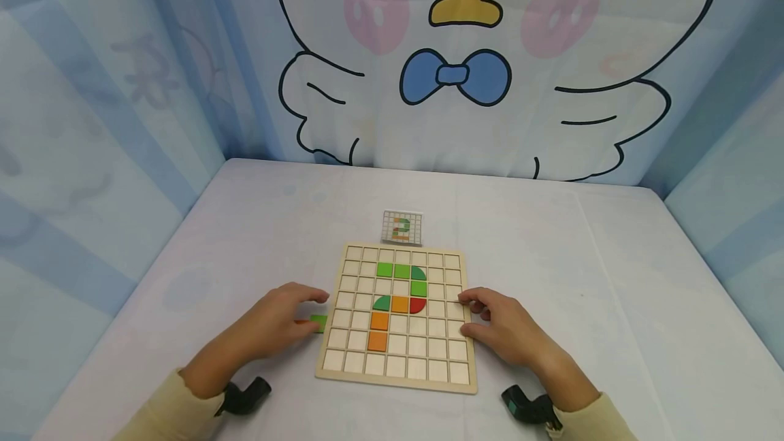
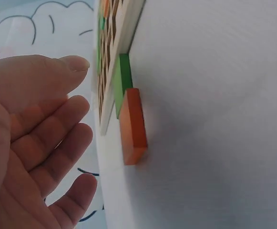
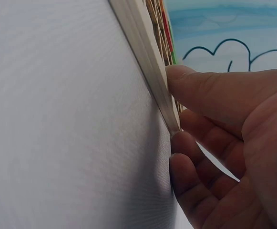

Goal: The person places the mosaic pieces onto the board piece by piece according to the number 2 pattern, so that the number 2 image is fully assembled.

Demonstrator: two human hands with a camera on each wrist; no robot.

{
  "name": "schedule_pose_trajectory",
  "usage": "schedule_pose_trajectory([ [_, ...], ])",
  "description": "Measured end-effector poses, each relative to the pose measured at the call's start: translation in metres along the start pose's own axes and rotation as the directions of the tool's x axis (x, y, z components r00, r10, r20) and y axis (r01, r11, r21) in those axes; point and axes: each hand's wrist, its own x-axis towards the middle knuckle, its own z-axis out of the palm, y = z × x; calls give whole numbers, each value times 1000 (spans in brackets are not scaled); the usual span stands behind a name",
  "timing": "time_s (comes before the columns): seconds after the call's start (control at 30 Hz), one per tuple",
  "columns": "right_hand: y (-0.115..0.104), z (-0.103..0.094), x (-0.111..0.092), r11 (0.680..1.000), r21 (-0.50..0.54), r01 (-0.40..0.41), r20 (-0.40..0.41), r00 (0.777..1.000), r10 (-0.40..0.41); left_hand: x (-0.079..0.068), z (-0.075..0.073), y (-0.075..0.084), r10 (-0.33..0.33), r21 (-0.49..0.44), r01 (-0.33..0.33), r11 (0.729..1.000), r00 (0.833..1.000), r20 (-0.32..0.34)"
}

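A wooden grid board (image 1: 437, 348) lies on the table, with green, orange and red tiles set in some of its cells. My right hand (image 1: 499, 325) is at the board's right edge, thumb and fingertips touching the rim, fingers loosely bent. On the other side, my left hand (image 1: 278, 322) hovers beside the left edge, thumb and fingers apart, holding nothing. Below it a green tile (image 2: 124, 78) lies against the board's edge, partly covered in the left wrist view by an orange tile (image 2: 132, 129). In the head view the left hand hides most of that orange tile.
Just behind the board is a small card (image 1: 401, 227) printed with a grid and a coloured figure. White cloth covers the table (image 1: 551, 243). A printed curtain (image 1: 453, 135) hangs at the back, and blue curtains (image 1: 110, 101) flank the sides.
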Motion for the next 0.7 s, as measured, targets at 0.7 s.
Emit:
schedule_pose_trajectory([
  [0.7, -1, 0, 0, 1000, -3, -12, -1, 1000, 12, 4, 8, -10, -39, -25, 39, 999, 999, 14],
])
